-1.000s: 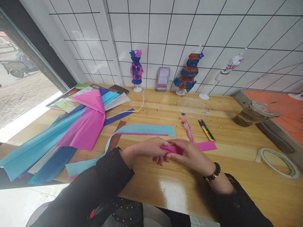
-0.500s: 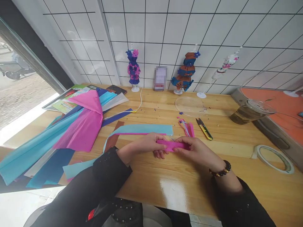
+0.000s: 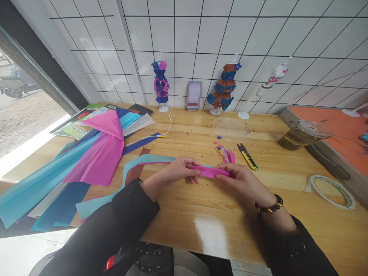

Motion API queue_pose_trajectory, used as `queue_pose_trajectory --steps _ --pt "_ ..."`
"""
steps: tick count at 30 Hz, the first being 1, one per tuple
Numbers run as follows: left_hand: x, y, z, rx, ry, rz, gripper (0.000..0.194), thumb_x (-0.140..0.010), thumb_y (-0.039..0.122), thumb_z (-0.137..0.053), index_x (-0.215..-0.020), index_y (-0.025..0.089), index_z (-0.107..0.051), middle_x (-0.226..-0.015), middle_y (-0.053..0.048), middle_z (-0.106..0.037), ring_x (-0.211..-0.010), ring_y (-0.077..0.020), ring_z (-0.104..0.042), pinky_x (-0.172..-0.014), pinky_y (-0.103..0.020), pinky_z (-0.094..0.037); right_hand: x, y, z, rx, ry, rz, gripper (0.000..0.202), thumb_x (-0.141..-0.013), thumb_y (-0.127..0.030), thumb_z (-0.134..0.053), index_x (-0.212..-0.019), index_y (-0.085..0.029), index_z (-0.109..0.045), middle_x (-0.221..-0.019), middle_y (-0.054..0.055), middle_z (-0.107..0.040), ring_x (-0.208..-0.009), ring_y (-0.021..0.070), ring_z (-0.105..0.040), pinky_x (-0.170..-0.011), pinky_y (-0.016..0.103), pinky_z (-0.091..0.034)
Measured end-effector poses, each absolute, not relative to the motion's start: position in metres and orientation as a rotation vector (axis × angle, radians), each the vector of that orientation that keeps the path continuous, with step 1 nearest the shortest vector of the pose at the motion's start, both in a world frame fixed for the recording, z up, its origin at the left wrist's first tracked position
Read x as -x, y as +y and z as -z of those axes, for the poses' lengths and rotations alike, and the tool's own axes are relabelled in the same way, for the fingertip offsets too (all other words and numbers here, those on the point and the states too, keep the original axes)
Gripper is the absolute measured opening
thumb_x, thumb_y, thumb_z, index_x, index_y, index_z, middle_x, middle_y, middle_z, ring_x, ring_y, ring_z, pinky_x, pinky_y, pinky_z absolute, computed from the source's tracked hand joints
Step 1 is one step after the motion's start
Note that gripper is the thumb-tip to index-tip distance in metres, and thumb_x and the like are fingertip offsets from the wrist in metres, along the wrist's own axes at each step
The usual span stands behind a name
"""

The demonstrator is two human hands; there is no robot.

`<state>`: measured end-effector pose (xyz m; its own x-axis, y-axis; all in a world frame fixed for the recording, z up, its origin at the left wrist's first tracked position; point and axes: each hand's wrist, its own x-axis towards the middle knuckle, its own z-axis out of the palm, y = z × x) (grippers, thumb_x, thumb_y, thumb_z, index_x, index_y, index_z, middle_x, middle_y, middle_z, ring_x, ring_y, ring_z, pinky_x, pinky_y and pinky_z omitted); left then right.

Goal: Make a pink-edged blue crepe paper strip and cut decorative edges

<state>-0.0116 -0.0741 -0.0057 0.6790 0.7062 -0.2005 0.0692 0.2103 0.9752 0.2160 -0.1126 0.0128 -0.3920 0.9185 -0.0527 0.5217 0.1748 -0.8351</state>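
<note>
Between both hands, just over the table, stretches a folded bright pink strip of thin fabric or crepe-like paper [image 3: 208, 171]. My left hand [image 3: 184, 168] pinches its left end, fingers closed. The right end is gripped by the thumb and fingers of my right hand [image 3: 238, 177]. Behind the hands, a long light-blue strip [image 3: 149, 158] with a pink edge curves down to the left; it partly passes behind the left hand. A small bundle of pink and blue scraps [image 3: 226, 154] lies beyond the right hand, with yellow-and-black thread snips [image 3: 247, 157] beside it.
Coloured sheets [image 3: 106, 153] are heaped at the left. Two small dress forms in ruffled outfits [image 3: 161, 82] [image 3: 222, 90] and a white-topped stand [image 3: 271, 80] line the tiled wall. A clear lid [image 3: 230, 129], a lidded drink cup [image 3: 303, 136] and a tape roll [image 3: 333, 191] are also on the table.
Both hands have lifted slightly away from me with the pink strip, which is now turned more edge-on. The light-blue strip's right end has shifted behind the hands.
</note>
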Motion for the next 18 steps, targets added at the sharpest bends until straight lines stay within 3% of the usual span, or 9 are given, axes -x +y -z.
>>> queue_pose_trajectory --steps 11,18 --pt "0.0111 -0.0709 0.0068 -1.318 0.748 -0.582 0.036 -0.069 0.038 -0.066 -0.093 0.012 -0.061 -0.069 -0.004 -0.063 -0.058 -0.0083 -0.055 -0.056 -0.021 -0.043 -0.2193 -0.1116 -0.0123 1.374 -1.900 -1.163 0.032 -0.076 -0.045 -0.056 -0.091 -0.018 -0.063 -0.081 0.004 -0.063 -0.072 0.0154 -0.056 -0.063 0.026 -0.045" --pt "0.0118 -0.0692 0.0096 -1.317 0.721 -0.587 0.032 -0.070 0.035 -0.066 -0.091 0.012 -0.062 -0.071 -0.005 -0.063 -0.060 -0.0090 -0.057 -0.056 -0.021 -0.043 -0.2187 -0.1114 -0.0141 1.357 -1.905 -1.158 0.031 -0.077 -0.043 -0.055 -0.093 -0.018 -0.064 -0.091 0.006 -0.066 -0.080 0.0174 -0.058 -0.071 0.029 -0.046"
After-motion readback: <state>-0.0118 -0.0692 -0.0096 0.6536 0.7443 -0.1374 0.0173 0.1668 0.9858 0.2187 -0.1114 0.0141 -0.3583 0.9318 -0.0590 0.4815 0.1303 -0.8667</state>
